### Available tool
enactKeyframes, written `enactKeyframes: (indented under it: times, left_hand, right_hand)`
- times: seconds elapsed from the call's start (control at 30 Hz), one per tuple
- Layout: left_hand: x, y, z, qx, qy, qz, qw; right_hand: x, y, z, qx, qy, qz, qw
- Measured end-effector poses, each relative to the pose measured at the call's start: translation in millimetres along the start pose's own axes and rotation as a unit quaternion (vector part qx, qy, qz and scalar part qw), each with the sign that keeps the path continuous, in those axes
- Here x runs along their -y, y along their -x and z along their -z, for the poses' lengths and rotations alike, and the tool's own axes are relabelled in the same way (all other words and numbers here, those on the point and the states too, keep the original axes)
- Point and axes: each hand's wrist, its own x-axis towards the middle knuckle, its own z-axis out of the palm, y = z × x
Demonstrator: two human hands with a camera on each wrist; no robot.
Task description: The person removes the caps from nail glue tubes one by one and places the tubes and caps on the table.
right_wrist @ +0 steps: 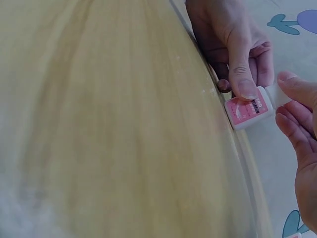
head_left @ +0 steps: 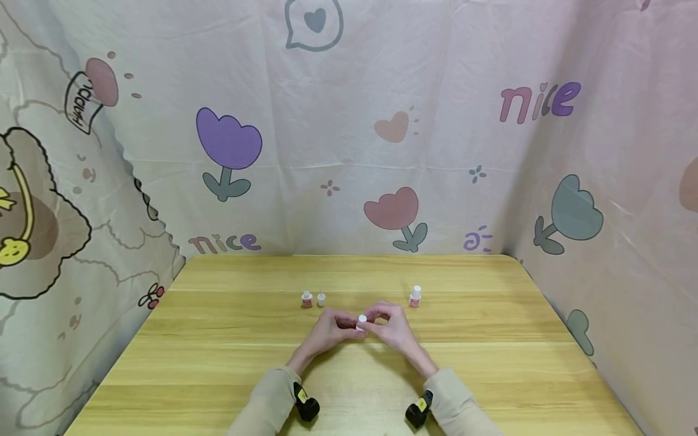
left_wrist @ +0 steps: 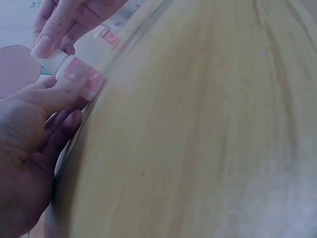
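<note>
Between the two hands is a small white bottle with a pink label [right_wrist: 247, 110], its white cap [head_left: 362, 318] on top. The left hand [head_left: 327, 332] grips the bottle's body, its thumb over the label in both wrist views. With thumb and fingertips the right hand [head_left: 394, 328] pinches the white cap; in the left wrist view that cap [left_wrist: 51, 61] is partly covered by the thumb. Whether the cap is seated or loose, I cannot tell.
Beyond the left hand stand a small pink-labelled bottle [head_left: 307, 300] and, beside it, a small white cap with a thin tip [head_left: 321, 299]. Another capped bottle [head_left: 415, 297] is beyond the right hand. Printed cloth [head_left: 327, 212] hangs behind the wooden table [head_left: 218, 363].
</note>
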Motion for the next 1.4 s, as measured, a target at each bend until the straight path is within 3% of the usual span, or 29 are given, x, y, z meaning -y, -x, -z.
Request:
enactKeyframes:
  times: [0.27,0.47,0.67,0.93,1.17,1.4]
  left_hand:
    - [-0.9,-1.1,-0.1,-0.003,0.001,0.013,0.9999]
    - [-2.7,-0.9,0.0,-0.012,-0.005,0.023,0.9997]
    - [-2.1,-0.6,0.2,-0.021,-0.005,0.020,0.9996]
    - [-0.7,-1.7,-1.3,-0.009,0.000,0.013,0.9999]
    - [0.6,-2.1,-1.3,-0.002,0.004,0.017,0.9998]
    - [-0.8,-1.6,-0.7,-0.001,-0.005,0.024,0.9997]
  right_hand:
    - [-12.5,1.1,-5.5,-0.016,0.010,0.034,0.9992]
    - [-33.7,0.4,-10.1,-0.025,0.022,0.012,0.9994]
    - [-3.7,-3.2,-3.7,0.003,0.009,-0.068,0.9976]
    - [1.9,-3.6,-0.6,0.010,0.007,-0.034,0.9994]
    - [4.4,-3.0,0.5,0.018,0.014,-0.052,0.9984]
    - [-6.3,-3.2,-1.3,0.029,0.037,-0.032,0.9984]
